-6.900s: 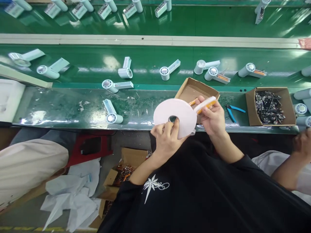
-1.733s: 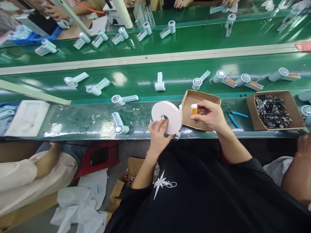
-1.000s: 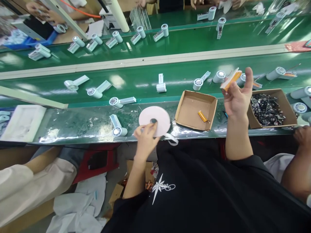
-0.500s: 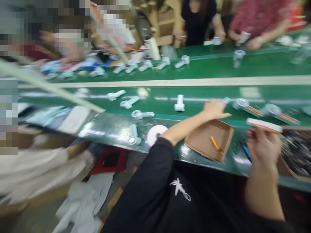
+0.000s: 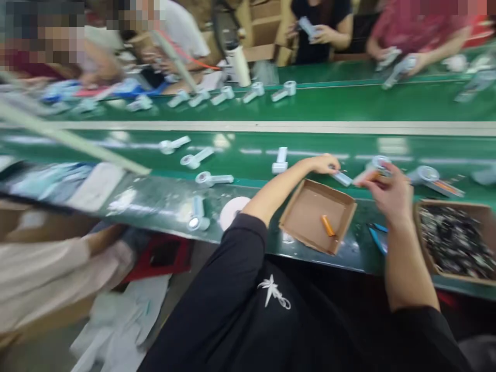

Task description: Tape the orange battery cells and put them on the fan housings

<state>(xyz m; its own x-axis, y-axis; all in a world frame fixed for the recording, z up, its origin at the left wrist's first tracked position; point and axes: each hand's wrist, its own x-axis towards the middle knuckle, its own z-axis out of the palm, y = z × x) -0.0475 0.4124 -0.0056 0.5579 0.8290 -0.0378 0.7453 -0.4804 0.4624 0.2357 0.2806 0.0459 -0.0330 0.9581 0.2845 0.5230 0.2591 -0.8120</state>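
My left hand (image 5: 324, 164) reaches over the green belt, its fingers closed on a light-blue handle cover (image 5: 342, 179). My right hand (image 5: 393, 194) pinches what looks like a pale handheld fan body (image 5: 377, 164). An orange part shows along its handle, which points left towards the cover. The two pieces are close together; whether they touch is unclear. Below my left forearm sits a shallow cardboard box (image 5: 304, 209) with one orange cylinder (image 5: 327, 226), like a battery, inside. Another fan body (image 5: 428, 175) with an orange strip lies right of my right hand.
Blue-handled pliers (image 5: 377, 238) lie beside my right forearm. A carton (image 5: 486, 219) of dark small parts stands at right. A white disc (image 5: 232, 211) and several fan bodies (image 5: 214, 179) lie to the left. Co-workers sit across the belt (image 5: 329, 106) and at left.
My right hand has moved left and up, from above the pliers to the belt, near my left hand. My left hand, earlier spread, has closed on the light-blue cover. The view has shifted slightly.
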